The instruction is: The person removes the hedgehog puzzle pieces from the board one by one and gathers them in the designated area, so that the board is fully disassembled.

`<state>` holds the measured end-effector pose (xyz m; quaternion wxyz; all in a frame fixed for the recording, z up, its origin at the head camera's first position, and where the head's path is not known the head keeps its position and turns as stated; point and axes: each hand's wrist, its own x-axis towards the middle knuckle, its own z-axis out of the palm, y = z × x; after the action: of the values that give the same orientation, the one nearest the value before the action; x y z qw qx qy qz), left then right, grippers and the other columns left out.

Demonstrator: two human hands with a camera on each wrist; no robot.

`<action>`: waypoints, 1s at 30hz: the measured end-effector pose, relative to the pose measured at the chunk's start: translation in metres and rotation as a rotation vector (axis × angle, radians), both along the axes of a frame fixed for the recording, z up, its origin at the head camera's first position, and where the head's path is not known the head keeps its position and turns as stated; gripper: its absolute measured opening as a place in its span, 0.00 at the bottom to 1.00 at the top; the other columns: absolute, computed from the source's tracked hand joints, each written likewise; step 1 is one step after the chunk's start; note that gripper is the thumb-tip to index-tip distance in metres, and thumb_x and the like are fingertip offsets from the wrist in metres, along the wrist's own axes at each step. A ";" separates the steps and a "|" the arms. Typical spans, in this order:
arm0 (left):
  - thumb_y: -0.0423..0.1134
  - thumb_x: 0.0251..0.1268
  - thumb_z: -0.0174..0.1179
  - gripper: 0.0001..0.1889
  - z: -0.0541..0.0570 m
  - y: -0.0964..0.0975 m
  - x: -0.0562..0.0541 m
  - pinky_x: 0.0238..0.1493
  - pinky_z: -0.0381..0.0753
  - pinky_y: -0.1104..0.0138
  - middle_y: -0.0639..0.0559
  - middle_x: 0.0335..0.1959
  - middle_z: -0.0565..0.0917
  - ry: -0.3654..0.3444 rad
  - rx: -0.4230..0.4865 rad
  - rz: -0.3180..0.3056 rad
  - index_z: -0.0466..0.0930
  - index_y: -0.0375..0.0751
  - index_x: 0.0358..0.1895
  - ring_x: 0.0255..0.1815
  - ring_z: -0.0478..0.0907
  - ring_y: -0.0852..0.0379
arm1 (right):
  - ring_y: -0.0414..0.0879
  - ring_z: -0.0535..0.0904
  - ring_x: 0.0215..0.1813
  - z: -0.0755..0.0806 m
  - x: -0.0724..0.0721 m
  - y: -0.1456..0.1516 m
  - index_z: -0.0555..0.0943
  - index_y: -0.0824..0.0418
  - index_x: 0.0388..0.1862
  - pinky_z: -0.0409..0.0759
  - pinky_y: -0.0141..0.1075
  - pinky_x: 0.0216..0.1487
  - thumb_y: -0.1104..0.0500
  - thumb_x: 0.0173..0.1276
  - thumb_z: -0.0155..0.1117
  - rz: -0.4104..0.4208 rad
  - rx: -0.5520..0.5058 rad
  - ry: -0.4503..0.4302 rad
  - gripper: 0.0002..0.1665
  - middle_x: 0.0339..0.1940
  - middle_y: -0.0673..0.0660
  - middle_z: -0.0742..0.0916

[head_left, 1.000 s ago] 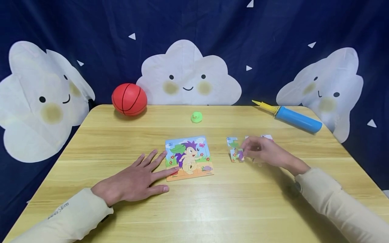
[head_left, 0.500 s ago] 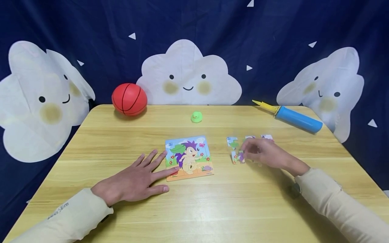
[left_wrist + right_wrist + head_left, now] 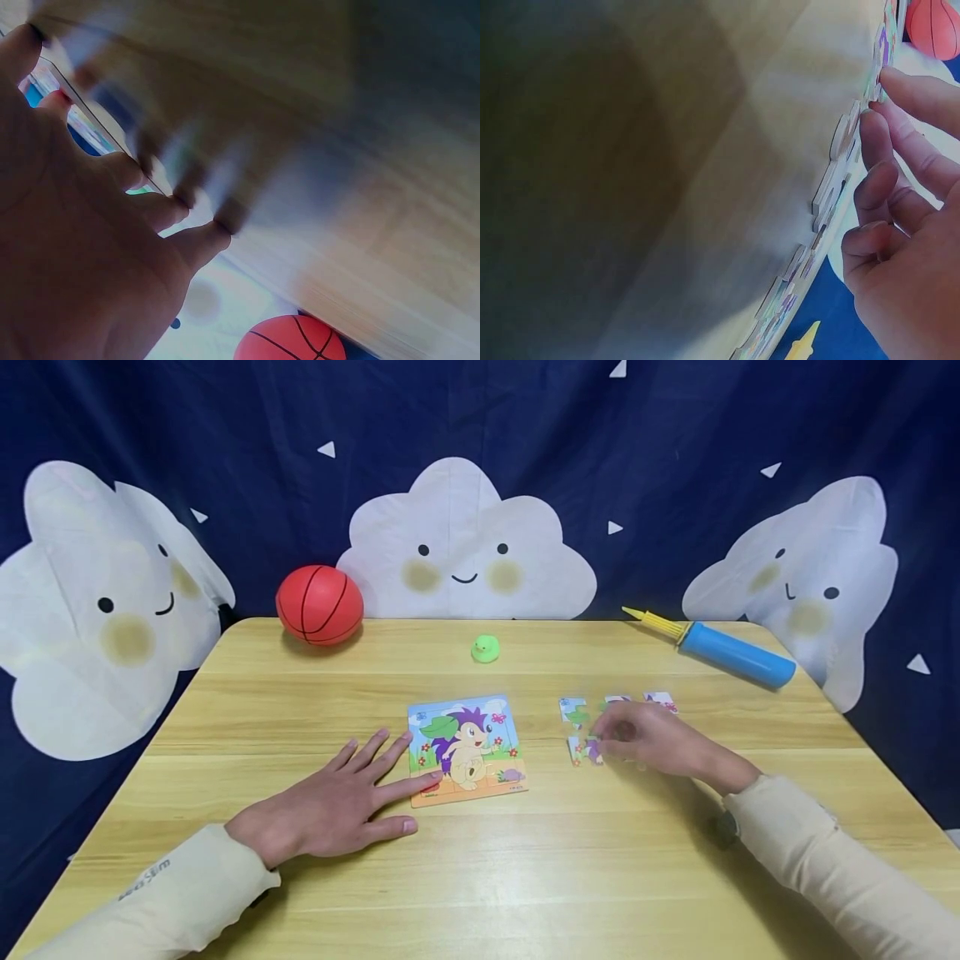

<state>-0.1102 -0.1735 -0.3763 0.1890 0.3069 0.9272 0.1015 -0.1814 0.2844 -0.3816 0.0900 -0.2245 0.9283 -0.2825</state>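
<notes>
My left hand [image 3: 322,810] rests with straight, spread fingers on the table, its index fingertip on the lower left of a square hedgehog jigsaw puzzle [image 3: 480,735]. To the right, my right hand [image 3: 667,739] pinches a small jigsaw piece [image 3: 584,751] with purple and green print by its right side. In the right wrist view the thumb and a finger meet at that piece [image 3: 878,64], while the other fingers curl. Just behind it lies another piece [image 3: 573,710] with a green leaf. More pieces [image 3: 660,701] lie beyond and partly under the right hand, some hidden.
At the back of the wooden table [image 3: 480,877] sit a red ball [image 3: 319,606] on the left and a green toy duck [image 3: 485,649] in the middle. A blue hand pump [image 3: 737,654] with a yellow nozzle lies back right. Behind hangs a dark curtain [image 3: 480,410] with clouds.
My right hand has drawn the pinched piece slightly towards me, opening a gap from the leaf piece, then shifted it a little left. The left hand and hedgehog puzzle have stayed put.
</notes>
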 end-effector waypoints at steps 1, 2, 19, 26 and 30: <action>0.73 0.82 0.47 0.33 0.000 0.000 0.000 0.87 0.43 0.29 0.46 0.93 0.44 0.000 0.000 -0.001 0.58 0.81 0.85 0.93 0.38 0.32 | 0.44 0.77 0.39 0.000 0.000 0.000 0.90 0.55 0.45 0.76 0.31 0.37 0.59 0.71 0.79 0.001 0.002 0.000 0.07 0.36 0.47 0.85; 0.73 0.82 0.47 0.33 0.000 0.000 0.000 0.87 0.43 0.29 0.46 0.93 0.44 0.000 -0.001 -0.001 0.58 0.81 0.85 0.93 0.37 0.32 | 0.44 0.77 0.39 0.000 0.000 -0.001 0.90 0.55 0.45 0.76 0.31 0.37 0.59 0.71 0.79 0.002 0.002 0.001 0.07 0.36 0.47 0.85; 0.72 0.83 0.47 0.33 0.000 -0.001 0.001 0.87 0.43 0.29 0.46 0.93 0.45 0.011 0.009 -0.006 0.58 0.80 0.85 0.93 0.38 0.32 | 0.45 0.76 0.38 -0.001 -0.001 -0.004 0.90 0.54 0.44 0.74 0.31 0.36 0.56 0.69 0.82 -0.016 0.018 -0.006 0.09 0.36 0.47 0.85; 0.71 0.83 0.47 0.32 0.000 -0.001 0.002 0.87 0.44 0.29 0.45 0.93 0.45 0.021 0.016 -0.013 0.58 0.80 0.85 0.93 0.39 0.32 | 0.45 0.77 0.38 0.000 -0.001 -0.003 0.90 0.53 0.44 0.75 0.31 0.35 0.55 0.69 0.82 -0.020 0.022 -0.007 0.08 0.37 0.47 0.86; 0.72 0.83 0.47 0.32 0.000 -0.001 0.002 0.87 0.44 0.29 0.45 0.93 0.45 0.016 0.015 -0.010 0.59 0.80 0.85 0.93 0.38 0.32 | 0.44 0.80 0.37 0.004 -0.001 -0.007 0.91 0.53 0.46 0.79 0.31 0.35 0.56 0.72 0.80 -0.022 0.000 -0.029 0.07 0.40 0.48 0.89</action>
<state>-0.1086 -0.1743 -0.3759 0.1798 0.3137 0.9264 0.1053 -0.1822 0.2778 -0.3775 0.1004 -0.2100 0.9294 -0.2865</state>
